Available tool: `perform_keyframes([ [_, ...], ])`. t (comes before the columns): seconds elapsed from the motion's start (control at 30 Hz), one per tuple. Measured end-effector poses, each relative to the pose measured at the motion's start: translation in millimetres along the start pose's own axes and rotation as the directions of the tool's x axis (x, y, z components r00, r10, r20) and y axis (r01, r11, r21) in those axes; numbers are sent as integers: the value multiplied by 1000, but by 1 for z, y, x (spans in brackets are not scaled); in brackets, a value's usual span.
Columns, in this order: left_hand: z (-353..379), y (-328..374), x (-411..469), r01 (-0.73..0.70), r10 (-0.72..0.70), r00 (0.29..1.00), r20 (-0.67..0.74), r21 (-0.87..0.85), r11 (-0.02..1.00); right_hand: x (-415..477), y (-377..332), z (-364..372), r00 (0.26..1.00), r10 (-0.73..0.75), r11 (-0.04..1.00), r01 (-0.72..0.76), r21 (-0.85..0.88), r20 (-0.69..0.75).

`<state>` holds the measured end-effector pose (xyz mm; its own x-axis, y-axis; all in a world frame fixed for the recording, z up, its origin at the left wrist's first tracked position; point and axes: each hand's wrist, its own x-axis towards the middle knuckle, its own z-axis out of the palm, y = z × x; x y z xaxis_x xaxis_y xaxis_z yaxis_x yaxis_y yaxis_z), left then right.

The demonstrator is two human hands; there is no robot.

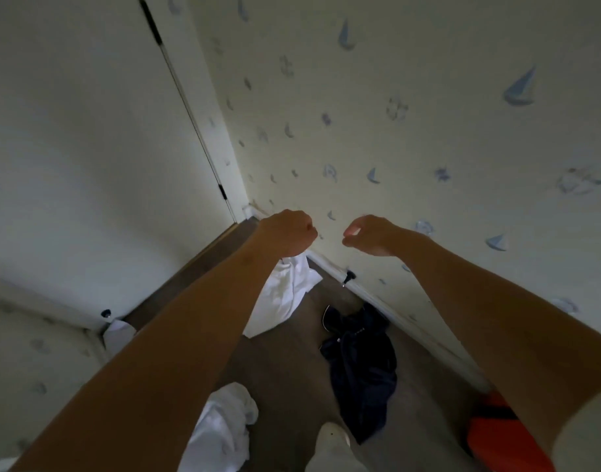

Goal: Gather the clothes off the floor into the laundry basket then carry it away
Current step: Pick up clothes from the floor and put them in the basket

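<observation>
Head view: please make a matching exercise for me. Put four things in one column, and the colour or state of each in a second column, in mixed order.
Column A
1. hanging cloth
2. crumpled garment
3. right hand
4. object at the lower right edge

Column B
a. orange
b. white, held by the left hand
c. dark blue, on the floor
d. holds nothing

Pairs: 1-b, 2-c, 3-d, 4-a

Sailboat wallpaper (428, 131) adjoins a white door (87, 131) above carpet (292, 362).

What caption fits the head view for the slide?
Left hand holds up a white garment; right hand empty; navy garment and another white cloth lie on the carpet.
</observation>
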<state>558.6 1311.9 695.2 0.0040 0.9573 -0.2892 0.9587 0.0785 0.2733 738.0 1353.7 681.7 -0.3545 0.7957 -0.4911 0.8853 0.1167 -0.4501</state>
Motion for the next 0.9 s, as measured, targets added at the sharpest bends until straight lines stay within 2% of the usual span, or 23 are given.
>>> perform_keyframes([
  [0.17,96,-28,59,5,-9,991,133,31,999,61,77,75,983,143,985,-153,82,111],
  [0.27,184,-46,89,0,-4,981,194,18,1000,98,128,138,960,224,960,-247,131,168],
  [0.4,311,-79,124,1,11,940,342,-36,999,149,198,235,913,309,891,-376,254,267],
  [0.53,418,-114,169,-33,44,936,350,-38,999,207,259,334,891,373,844,-442,304,260],
  [0.73,558,-172,245,-59,61,938,341,-15,998,292,329,467,841,475,843,-519,139,261],
  [0.83,613,-205,288,-124,78,951,298,139,983,333,355,512,839,479,862,-506,43,259],
  [0.9,641,-228,316,-81,17,964,266,235,969,357,368,528,848,478,875,-482,-44,229],
])
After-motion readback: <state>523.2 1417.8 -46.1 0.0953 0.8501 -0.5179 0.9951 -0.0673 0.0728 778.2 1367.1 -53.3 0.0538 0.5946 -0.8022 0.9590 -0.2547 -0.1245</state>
